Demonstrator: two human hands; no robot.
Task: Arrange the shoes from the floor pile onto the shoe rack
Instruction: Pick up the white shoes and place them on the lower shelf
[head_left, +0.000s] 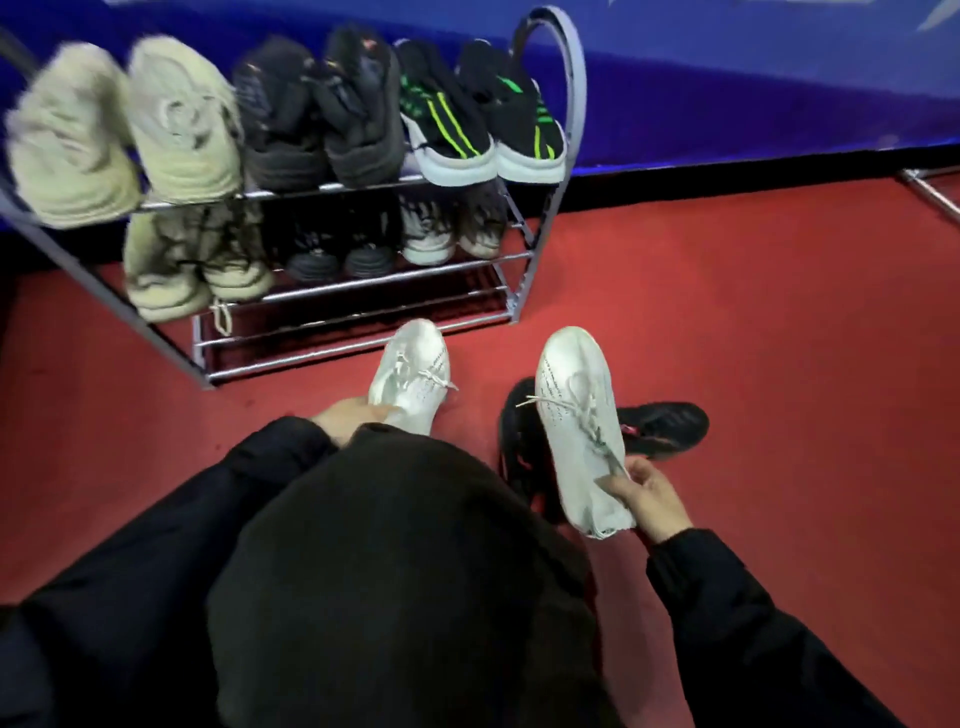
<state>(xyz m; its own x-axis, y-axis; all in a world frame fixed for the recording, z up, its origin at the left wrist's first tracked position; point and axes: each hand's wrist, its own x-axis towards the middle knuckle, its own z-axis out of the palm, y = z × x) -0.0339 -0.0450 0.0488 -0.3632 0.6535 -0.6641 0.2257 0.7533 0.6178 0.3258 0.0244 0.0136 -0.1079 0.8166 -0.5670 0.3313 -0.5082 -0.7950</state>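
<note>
I hold a pair of white lace-up sneakers above the red floor. My left hand (347, 415) grips the heel of the left white sneaker (413, 376), toe pointing at the metal shoe rack (358, 283). My right hand (647, 499) grips the heel end of the right white sneaker (582, 426). Two black shoes (662, 428) lie on the floor under and beside that sneaker. The rack's top shelf carries beige, black and green-striped pairs; the middle shelf carries several more shoes. Its bottom rails are bare.
A blue wall (753, 93) with a black skirting runs behind the rack. Red carpet (753, 322) stretches to the right of the rack. A metal bar (930, 192) lies at the far right edge. My dark knees fill the lower middle.
</note>
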